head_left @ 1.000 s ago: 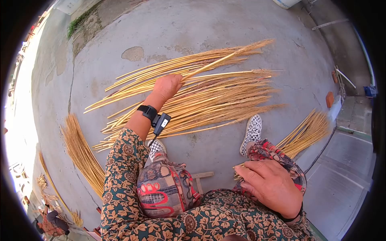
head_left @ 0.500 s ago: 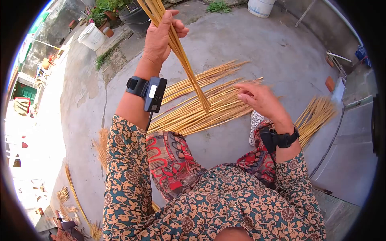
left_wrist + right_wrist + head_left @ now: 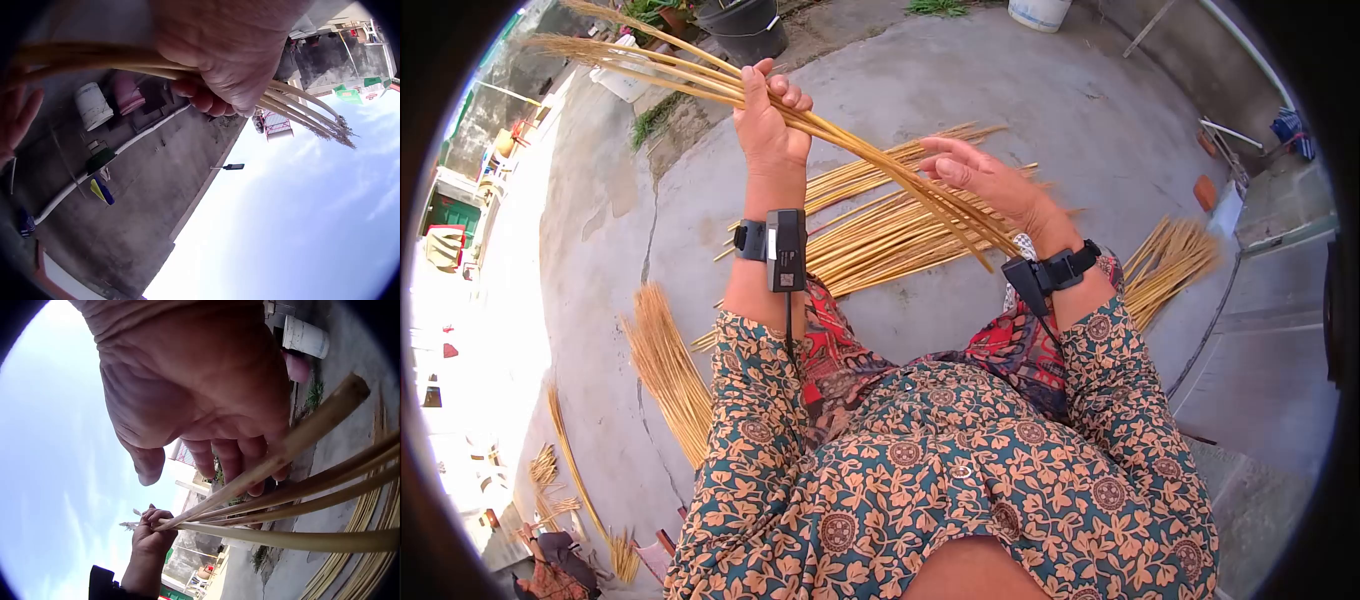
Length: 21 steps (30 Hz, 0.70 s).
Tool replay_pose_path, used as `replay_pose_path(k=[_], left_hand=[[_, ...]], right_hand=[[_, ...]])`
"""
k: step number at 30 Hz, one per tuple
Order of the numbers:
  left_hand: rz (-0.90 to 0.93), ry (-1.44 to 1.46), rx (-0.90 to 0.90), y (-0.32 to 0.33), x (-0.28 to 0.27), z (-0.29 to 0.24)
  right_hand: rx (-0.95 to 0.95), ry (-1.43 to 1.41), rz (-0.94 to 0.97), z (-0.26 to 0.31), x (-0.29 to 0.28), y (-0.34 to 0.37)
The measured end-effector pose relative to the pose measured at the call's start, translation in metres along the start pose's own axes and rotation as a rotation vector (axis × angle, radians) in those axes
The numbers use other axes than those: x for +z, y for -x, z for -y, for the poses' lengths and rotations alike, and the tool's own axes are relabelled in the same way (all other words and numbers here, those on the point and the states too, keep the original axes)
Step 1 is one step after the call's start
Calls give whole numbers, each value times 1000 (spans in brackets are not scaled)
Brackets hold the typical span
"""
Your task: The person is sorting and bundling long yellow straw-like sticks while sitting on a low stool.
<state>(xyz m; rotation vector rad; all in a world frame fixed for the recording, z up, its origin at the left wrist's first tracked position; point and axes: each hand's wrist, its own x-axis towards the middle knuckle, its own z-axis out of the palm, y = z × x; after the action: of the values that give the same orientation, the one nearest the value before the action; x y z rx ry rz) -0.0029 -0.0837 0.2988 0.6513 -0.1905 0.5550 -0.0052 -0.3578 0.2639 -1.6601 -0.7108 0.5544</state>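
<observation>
My left hand [image 3: 772, 120] grips a small bunch of long yellow broom stalks [image 3: 850, 142], raised in front of me. Their feathery heads point to the upper left in the head view, and the bare butt ends slant down to the right. Near those lower ends is my right hand [image 3: 995, 188], its fingers extended. The right wrist view shows that palm [image 3: 194, 381] facing the stalks [image 3: 312, 540], with the fingers not wrapped round them. Below, a spread of similar stalks [image 3: 880, 255] lies on the concrete.
Another sheaf [image 3: 668, 370] lies at the left, and one [image 3: 1165, 270] at the right by a metal sheet [image 3: 1250, 350]. A black bucket [image 3: 742, 30] and a white bucket [image 3: 1040, 12] stand farther off. A brick [image 3: 1205, 192] sits near the right wall.
My left hand has lifted stalks from the ground spread and tilted them, heads now to the upper left. My right hand has risen from beside my knee towards the butt ends.
</observation>
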Motion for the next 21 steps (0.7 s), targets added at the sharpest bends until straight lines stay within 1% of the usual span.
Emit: replay_pose_path(k=[1,2,5,6,8,9,10,12,13,14,15,17,18,21], left_hand=[[-25,7,-17,0,-8,-1],[-61,34,-21,-3,-15,-3],[-92,108,-14,-10,-36,-17],[-133,100,10,-9,-40,-22],[-155,188,20,-23,-68,-29],[-173,230,28,-23,-73,-34],[-217,214,43,-23,-78,-40],[-220,268,49,-26,-100,-52],[-221,299,48,-25,-103,-57],[-282,343,45,-27,-108,-60],[-281,360,49,-24,-114,-64],[-267,392,51,-24,-126,-73],[-305,396,67,-23,-129,-75],[-324,390,83,-25,-143,-73]], right_hand=[[-12,30,35,-2,7,0],[-29,117,75,-2,12,1],[26,481,202,-9,11,-7],[-31,450,181,-11,12,-5],[7,528,149,-15,-2,-7],[26,565,140,-13,-6,-5],[34,476,89,-10,-9,-1],[45,291,-18,-3,-17,9],[31,220,-115,0,-24,11],[20,155,-218,2,-33,15],[11,85,-313,2,-40,19],[36,375,-548,-4,-59,30],[47,522,-668,-7,-65,33],[50,4,-745,-13,-61,38]])
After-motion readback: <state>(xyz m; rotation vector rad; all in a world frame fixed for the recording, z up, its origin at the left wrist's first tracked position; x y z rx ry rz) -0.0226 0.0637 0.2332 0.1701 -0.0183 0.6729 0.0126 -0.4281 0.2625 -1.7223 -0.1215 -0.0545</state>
